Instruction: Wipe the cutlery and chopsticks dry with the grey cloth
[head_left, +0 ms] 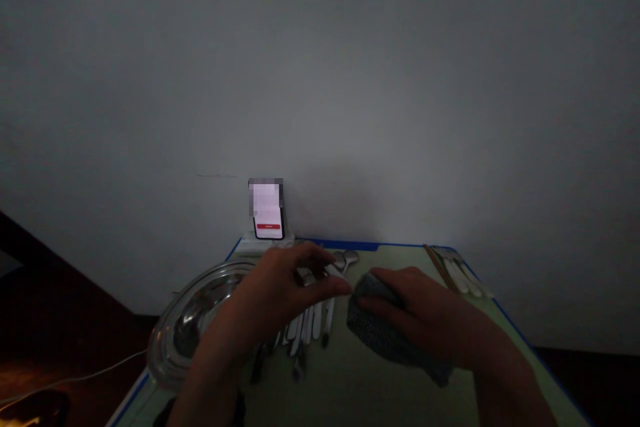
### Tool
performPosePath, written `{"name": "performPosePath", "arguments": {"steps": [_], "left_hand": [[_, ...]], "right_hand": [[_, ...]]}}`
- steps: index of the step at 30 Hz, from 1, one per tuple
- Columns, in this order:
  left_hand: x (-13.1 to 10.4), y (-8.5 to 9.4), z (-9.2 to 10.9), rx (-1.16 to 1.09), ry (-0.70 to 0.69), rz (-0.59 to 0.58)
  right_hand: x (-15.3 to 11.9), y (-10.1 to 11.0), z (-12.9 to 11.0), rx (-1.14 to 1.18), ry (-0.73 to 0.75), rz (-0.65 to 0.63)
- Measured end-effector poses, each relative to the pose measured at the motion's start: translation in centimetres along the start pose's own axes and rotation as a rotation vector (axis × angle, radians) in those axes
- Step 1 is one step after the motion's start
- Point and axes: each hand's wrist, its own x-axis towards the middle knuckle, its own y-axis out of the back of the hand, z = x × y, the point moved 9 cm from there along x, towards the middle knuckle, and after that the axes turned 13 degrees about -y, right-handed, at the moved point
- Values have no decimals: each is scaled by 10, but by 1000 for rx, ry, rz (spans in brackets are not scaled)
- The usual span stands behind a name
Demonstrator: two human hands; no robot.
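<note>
My left hand is closed on a white handle, probably of a piece of cutlery, pinched between thumb and fingers. The handle's far end runs toward the cloth, so its kind is hidden. My right hand grips a grey-blue cloth, bunched at the top and hanging loose below, close to the left fingertips. Under and beyond my left hand lie several white-handled pieces of cutlery in a row. Two spoon bowls show at their far end.
A shiny metal basin stands at the table's left. A lit phone leans upright against the wall. More white-handled cutlery and brown chopsticks lie at the far right. The pale table has blue edging.
</note>
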Motion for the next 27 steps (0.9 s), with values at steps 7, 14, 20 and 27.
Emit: {"name": "performPosePath", "arguments": {"steps": [7,14,20,27], "left_hand": [[1,6,6,-74,-31,107],[-7,25,-14,-193,55,234],[-8,-12,-11,-33,-2,-190],[-14,-23,-5,52,2,-336]], "right_hand": [[3,0,-5,32,49,-1],[-2,14,10,14,1,1],[-2,6,10,-19,-23,-27],[-2,7,10,-34,-17,-18]]}}
